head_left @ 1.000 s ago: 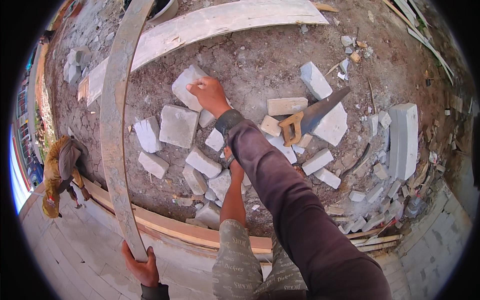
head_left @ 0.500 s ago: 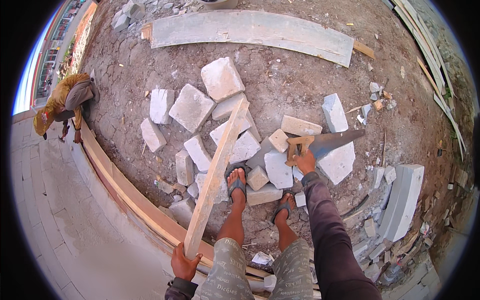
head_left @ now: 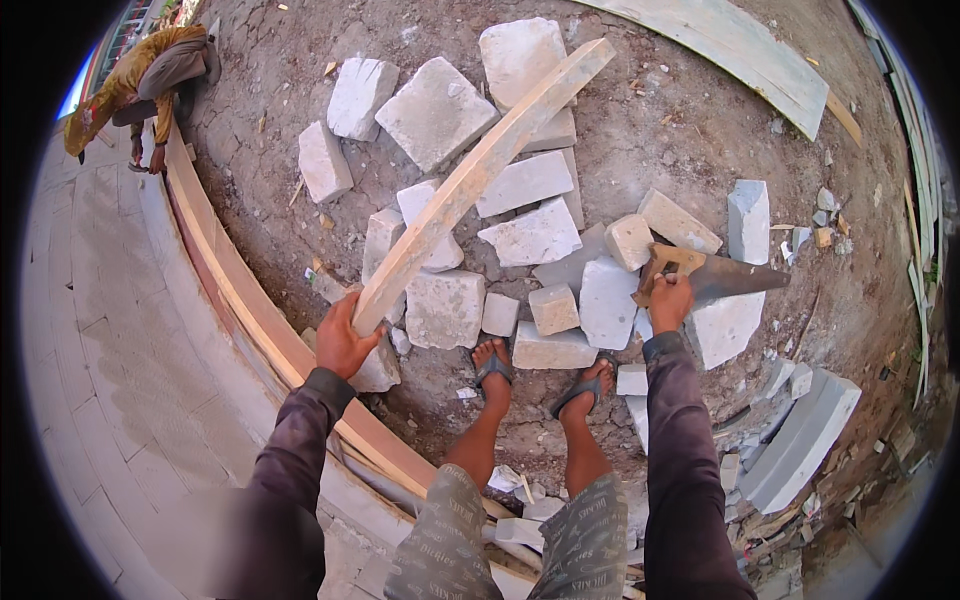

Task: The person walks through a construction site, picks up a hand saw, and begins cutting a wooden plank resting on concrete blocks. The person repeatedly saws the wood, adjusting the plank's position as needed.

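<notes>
My left hand (head_left: 345,340) is closed round the near end of a long squared timber (head_left: 480,180). The timber slants away to the right, above several pale blocks (head_left: 437,113), its far end raised in front of a large block. In my right hand (head_left: 670,300) is a handsaw (head_left: 735,278), held by its wooden handle with the blade pointing right. The blade passes over a white block (head_left: 728,330); whether it touches is not clear. A small tan block (head_left: 628,241) lies just left of the saw handle.
Long planks (head_left: 250,310) run along a low paved edge (head_left: 90,380) at left, where another person (head_left: 150,80) crouches with a dark tool. A wide pale board (head_left: 740,50) lies far right. Near right is a large grey block (head_left: 800,440). My sandalled feet (head_left: 490,365) stand on dirt.
My left hand has moved forward with the timber, whose far end has swung up and right. My left foot has shifted back from the blocks. The handsaw stays in my right hand.
</notes>
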Action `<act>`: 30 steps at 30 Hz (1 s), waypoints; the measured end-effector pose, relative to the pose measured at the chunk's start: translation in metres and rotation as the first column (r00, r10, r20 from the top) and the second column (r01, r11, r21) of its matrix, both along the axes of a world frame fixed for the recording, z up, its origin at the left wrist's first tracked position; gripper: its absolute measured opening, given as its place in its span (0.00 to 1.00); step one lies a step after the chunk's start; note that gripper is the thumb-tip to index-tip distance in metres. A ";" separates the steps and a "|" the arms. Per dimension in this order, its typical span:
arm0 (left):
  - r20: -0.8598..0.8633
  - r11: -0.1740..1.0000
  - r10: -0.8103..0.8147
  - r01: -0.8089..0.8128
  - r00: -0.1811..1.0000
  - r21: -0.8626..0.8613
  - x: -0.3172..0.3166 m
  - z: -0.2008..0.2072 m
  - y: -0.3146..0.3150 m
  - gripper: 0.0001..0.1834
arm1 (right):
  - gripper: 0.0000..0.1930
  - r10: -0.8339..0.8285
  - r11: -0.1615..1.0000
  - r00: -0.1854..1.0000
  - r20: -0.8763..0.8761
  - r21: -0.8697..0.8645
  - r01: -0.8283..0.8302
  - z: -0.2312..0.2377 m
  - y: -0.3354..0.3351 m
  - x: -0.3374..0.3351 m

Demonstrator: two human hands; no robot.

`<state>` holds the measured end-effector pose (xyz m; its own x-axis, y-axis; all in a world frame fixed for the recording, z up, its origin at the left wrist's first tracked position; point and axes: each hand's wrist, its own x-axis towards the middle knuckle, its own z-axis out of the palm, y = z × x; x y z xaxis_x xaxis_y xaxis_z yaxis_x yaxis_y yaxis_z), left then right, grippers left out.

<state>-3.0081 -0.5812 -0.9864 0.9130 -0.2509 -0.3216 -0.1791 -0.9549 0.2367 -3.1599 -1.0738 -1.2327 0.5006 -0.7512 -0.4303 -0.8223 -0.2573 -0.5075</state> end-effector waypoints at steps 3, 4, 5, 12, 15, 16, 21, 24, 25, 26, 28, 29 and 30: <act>0.031 0.995 -0.042 0.045 0.999 -0.093 0.072 -0.042 -0.007 0.33 | 0.27 0.106 0.994 0.994 0.009 -0.040 -0.106 -0.002 0.008 0.004; 0.027 0.992 -0.061 0.063 0.998 -0.106 0.091 -0.050 -0.010 0.33 | 0.27 0.151 0.986 0.989 0.007 -0.068 -0.150 -0.002 0.011 0.006; 0.016 0.989 -0.068 0.069 0.998 -0.128 0.108 -0.055 -0.015 0.33 | 0.27 0.137 0.988 0.991 -0.002 -0.070 -0.136 -0.002 0.012 0.009; -0.212 0.946 -0.057 -0.015 0.976 -0.324 0.145 -0.032 -0.015 0.30 | 0.26 -0.349 0.922 0.936 0.051 0.198 0.333 0.024 -0.009 -0.004; -0.280 0.921 -0.008 -0.102 0.960 -0.377 0.135 -0.021 0.003 0.30 | 0.28 -0.532 0.833 0.846 0.032 0.200 0.516 0.073 -0.039 -0.044; -0.297 0.908 0.015 -0.138 0.955 -0.397 0.128 -0.018 0.011 0.30 | 0.24 -0.524 0.851 0.846 0.099 0.103 0.515 0.092 -0.048 -0.055; -0.152 0.949 0.084 -0.126 0.985 -0.290 0.090 -0.007 0.051 0.31 | 0.09 -0.547 0.823 0.768 0.333 0.044 0.567 0.199 -0.046 -0.074; -0.163 0.937 0.199 -0.236 0.966 -0.258 0.061 0.000 0.067 0.33 | 0.06 -0.454 0.873 0.810 0.370 0.006 0.487 0.279 -0.002 -0.053; -0.172 0.929 0.236 -0.274 0.956 -0.250 0.053 0.002 0.071 0.33 | 0.05 -0.450 0.872 0.806 0.385 -0.005 0.489 0.306 0.013 -0.039; -0.147 0.925 0.259 -0.289 0.955 -0.248 0.047 0.004 0.075 0.34 | 0.07 -0.431 0.890 0.805 0.407 0.045 0.454 0.333 0.027 -0.023; -0.100 0.915 0.316 -0.331 0.943 -0.232 0.040 0.008 0.082 0.34 | 0.11 -0.422 0.905 0.795 0.437 0.153 0.397 0.380 0.052 0.015; -0.112 0.909 0.334 -0.351 0.936 -0.222 0.039 0.011 0.085 0.35 | 0.10 -0.409 0.911 0.789 0.459 0.162 0.378 0.398 0.065 0.034; -0.098 0.906 0.345 -0.359 0.933 -0.226 0.039 0.012 0.087 0.35 | 0.10 -0.376 0.926 0.813 0.445 0.151 0.346 0.415 0.075 0.053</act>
<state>-2.9692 -0.4941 -0.9741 0.9388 0.0090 -0.3442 0.1780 -0.8685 0.4627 -3.1068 -0.9983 -0.8173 0.3491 -0.8972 -0.2705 -0.5189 0.0552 -0.8530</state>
